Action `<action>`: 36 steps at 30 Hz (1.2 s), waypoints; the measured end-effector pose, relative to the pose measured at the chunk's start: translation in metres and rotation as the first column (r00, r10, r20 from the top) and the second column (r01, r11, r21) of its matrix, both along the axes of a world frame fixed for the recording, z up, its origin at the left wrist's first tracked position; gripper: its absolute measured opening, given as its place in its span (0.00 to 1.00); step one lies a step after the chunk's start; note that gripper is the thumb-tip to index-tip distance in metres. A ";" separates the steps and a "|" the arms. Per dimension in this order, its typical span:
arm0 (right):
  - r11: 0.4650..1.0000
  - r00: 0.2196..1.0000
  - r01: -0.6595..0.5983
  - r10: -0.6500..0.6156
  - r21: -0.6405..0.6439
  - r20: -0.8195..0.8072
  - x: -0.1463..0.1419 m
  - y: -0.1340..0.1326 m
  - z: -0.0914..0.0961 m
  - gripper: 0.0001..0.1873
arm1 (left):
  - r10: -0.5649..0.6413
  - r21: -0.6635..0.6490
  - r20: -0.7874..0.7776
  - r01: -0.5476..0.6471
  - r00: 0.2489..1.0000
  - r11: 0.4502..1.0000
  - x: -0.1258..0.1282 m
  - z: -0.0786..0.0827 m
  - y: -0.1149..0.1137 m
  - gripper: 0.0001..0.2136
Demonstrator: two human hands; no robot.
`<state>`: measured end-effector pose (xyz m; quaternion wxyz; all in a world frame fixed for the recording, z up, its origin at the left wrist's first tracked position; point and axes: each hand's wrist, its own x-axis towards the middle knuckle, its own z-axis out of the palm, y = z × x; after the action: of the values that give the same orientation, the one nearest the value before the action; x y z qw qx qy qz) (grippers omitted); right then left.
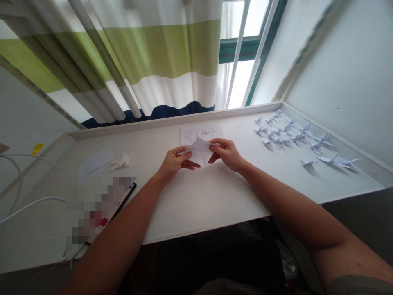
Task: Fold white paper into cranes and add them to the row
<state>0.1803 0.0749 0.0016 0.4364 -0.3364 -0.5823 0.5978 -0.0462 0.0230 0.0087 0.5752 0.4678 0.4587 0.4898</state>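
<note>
Between my two hands is a piece of white folded paper (199, 152), roughly diamond-shaped, with one point toward the window and one toward me. My left hand (176, 163) pinches its left corner, thumb on top and fingers beneath. On the opposite side, my right hand (226, 154) grips the right corner between thumb and fingers. The paper is held just above the white desk. Behind it lies a printed sheet (193, 133), partly covered by the paper and hands.
Several folded paper cranes (302, 135) stand at the desk's right side. To the left are blank paper sheets (100, 160), a crumpled white thing (120, 162), a partly blurred screen device (107, 213) and white cables (33, 200). A raised rim (172, 120) borders the desk's back below the curtain (166, 53).
</note>
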 end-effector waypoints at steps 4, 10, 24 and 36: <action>0.997 0.999 -0.036 0.034 -0.062 -0.040 0.003 0.000 0.004 0.14 | -0.016 0.065 0.022 0.015 1.000 0.998 -0.002 0.000 0.001 0.15; 0.999 0.999 -0.042 0.042 0.015 -0.012 0.001 0.003 -0.002 0.21 | 0.093 0.201 -0.113 -0.069 0.989 0.977 0.002 0.000 0.000 0.19; 0.921 0.947 -0.157 0.037 0.356 0.320 0.003 -0.002 0.002 0.14 | 0.227 0.311 -0.182 -0.163 0.957 0.936 0.007 -0.007 -0.001 0.19; 0.952 0.954 -0.241 0.195 0.190 0.229 -0.006 -0.013 0.002 0.21 | 0.267 0.343 -0.045 -0.236 0.963 0.909 0.020 -0.004 -0.006 0.22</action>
<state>0.1746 0.0614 0.0032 0.3383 -0.2807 -0.7197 0.5374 -0.0260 0.0167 0.0050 0.3982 0.5173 0.4510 0.6087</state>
